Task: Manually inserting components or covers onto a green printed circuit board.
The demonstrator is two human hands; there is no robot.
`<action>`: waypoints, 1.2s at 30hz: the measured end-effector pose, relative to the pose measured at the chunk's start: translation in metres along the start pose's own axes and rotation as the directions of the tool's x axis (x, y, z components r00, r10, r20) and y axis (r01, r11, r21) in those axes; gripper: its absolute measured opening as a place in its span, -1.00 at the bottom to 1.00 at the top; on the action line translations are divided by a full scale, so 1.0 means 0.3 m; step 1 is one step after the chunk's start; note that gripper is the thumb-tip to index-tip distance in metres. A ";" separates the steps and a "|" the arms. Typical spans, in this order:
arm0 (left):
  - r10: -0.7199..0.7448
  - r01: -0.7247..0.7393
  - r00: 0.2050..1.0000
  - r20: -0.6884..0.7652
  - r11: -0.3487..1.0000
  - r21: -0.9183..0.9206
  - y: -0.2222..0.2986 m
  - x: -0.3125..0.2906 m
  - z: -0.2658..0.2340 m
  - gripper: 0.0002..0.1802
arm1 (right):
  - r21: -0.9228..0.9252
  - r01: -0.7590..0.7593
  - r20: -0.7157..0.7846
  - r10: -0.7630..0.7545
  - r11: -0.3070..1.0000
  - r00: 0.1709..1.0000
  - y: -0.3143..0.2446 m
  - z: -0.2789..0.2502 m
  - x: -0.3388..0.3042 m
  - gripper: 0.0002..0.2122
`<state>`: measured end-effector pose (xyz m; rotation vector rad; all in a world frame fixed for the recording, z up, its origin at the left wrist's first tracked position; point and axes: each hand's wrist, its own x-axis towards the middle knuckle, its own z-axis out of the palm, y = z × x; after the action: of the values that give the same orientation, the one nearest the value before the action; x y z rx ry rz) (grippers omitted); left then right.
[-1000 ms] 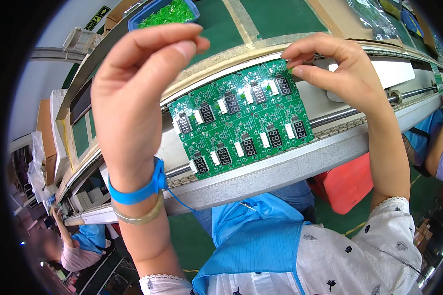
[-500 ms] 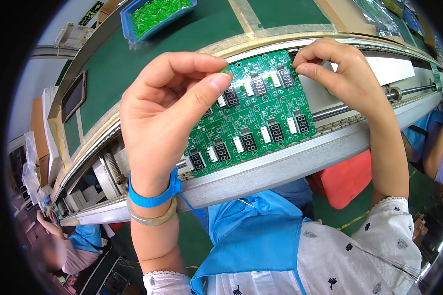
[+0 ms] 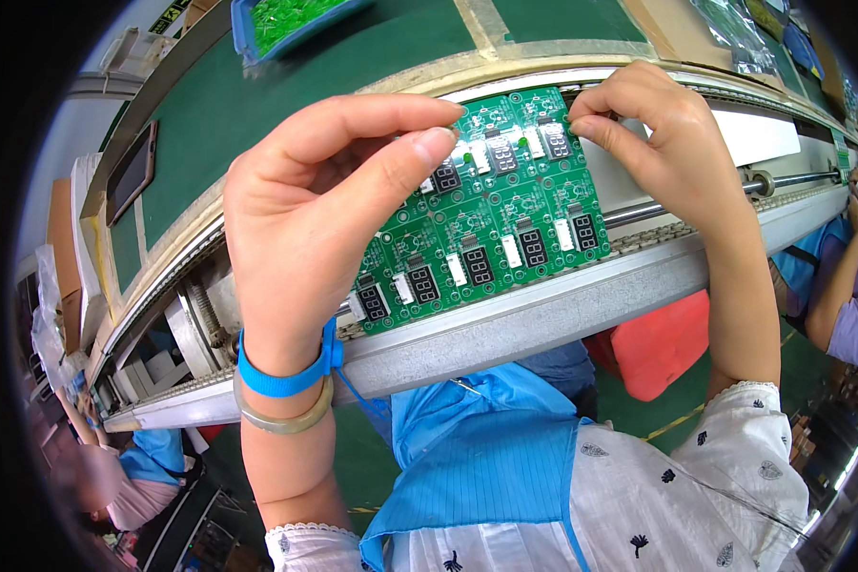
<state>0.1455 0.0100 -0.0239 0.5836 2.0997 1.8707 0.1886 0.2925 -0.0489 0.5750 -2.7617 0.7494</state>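
A green circuit board panel [image 3: 505, 205] lies across the rails, with several black digit displays [image 3: 533, 248] and white connectors [image 3: 512, 252] in rows. Small green LEDs [image 3: 522, 142] stand in its upper row. My left hand [image 3: 319, 205] is over the board's left part, thumb and index fingertip brought together above the upper row; what is between them is too small to make out. At the board's upper right edge, my right hand [image 3: 653, 138] has its thumb and forefinger pinched together. Whatever it pinches is hidden.
A blue bin [image 3: 248, 43] of green LEDs sits on the green bench beyond the rails. Metal conveyor rails [image 3: 543, 296] and a shaft [image 3: 686, 203] run sideways. A dark phone-like device [image 3: 132, 181] lies at left. Other people work at both sides; a red stool [image 3: 658, 348] stands below.
My left fingertips have shifted slightly right and up over the board. The right hand keeps its pinch at the board's edge. The whole view has moved slightly.
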 end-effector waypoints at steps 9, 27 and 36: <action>0.008 -0.008 1.000 -0.018 1.000 -0.004 0.001 0.004 -0.003 -0.76 | -0.129 0.035 -0.075 -0.045 0.991 0.996 -0.042 0.005 0.002 -0.91; 0.045 -0.046 0.999 -0.021 0.996 -0.072 -0.009 0.009 -0.029 -0.76 | -0.045 -0.064 -0.025 0.063 0.997 0.998 -0.038 -0.006 -0.003 -0.89; 0.007 -0.006 1.000 0.009 0.993 -0.118 -0.001 0.031 -0.093 -0.75 | 0.067 -0.134 -0.228 0.146 0.989 0.963 -0.074 -0.018 0.094 -0.90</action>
<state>0.1246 -0.0103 -0.0200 0.5717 1.9672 1.9755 0.1732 0.2691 -0.0259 0.2816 -2.5910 0.8611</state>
